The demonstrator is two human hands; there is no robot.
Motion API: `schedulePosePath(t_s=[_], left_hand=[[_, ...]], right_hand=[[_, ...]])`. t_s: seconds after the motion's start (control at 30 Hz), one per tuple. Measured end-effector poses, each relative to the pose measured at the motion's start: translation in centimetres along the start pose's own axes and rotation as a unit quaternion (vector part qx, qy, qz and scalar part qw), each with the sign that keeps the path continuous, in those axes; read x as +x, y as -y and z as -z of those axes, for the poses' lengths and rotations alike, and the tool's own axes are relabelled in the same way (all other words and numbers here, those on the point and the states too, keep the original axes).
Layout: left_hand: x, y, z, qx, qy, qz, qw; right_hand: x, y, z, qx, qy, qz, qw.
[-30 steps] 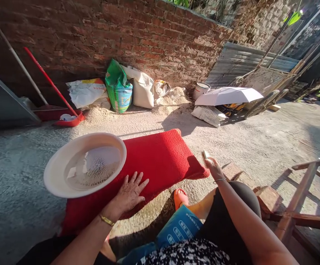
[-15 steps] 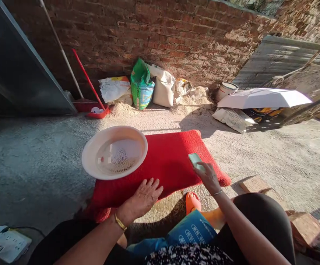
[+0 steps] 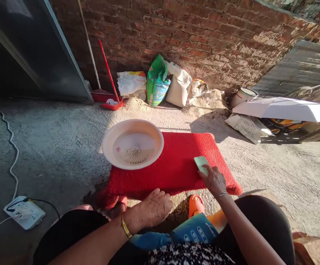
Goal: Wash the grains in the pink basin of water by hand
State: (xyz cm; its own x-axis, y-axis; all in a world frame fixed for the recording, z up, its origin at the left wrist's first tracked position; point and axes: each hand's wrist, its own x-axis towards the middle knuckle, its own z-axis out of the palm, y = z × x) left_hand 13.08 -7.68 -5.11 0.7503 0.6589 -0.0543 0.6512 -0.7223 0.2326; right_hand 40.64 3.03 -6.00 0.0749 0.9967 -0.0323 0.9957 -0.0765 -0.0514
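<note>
My right hand grips the near edge of a mint-green mobile phone over the right part of a red cloth-covered low table. Whether the phone rests on the cloth, I cannot tell. My left hand hangs in front of the table's near edge, fingers curled in, with nothing visible in it. Towards the left end of the table stands a wide pale basin holding what looks like clear water with ripple patterns and a small pinkish spot.
A white power strip with cables lies at lower left. Along the brick wall stand a red dustpan, a green sack, a white sack and a bucket. A pale umbrella lies to the right.
My left hand has drawn back from the cloth towards me, its spread fingers now curled in. My right hand still holds the phone. The view has turned left.
</note>
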Motion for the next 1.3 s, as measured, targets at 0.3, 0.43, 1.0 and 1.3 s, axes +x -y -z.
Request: schedulePosePath(t_s=[0.3, 0.43, 1.0, 1.3], left_hand=[[0.1, -0.7, 1.4, -0.032, 0.037, -0.014, 0.999], [0.2, -1.0, 1.5, -0.037, 0.041, -0.018, 0.998], [0.1, -0.5, -1.0, -0.017, 0.034, -0.038, 0.999], [0.8, 0.3, 0.0, -0.007, 0.040, -0.020, 0.999]], right_hand=[[-3.9, 12.0, 0.8, 0.089, 0.040, 0.390, 0.916], [-2.5, 15.2, 0.1, 0.068, 0.085, 0.438, 0.892], [1.2, 17.2, 0.0, 0.126, 0.070, 0.044, 0.989], [1.7, 14.8, -0.2, 0.098, 0.089, 0.059, 0.989]])
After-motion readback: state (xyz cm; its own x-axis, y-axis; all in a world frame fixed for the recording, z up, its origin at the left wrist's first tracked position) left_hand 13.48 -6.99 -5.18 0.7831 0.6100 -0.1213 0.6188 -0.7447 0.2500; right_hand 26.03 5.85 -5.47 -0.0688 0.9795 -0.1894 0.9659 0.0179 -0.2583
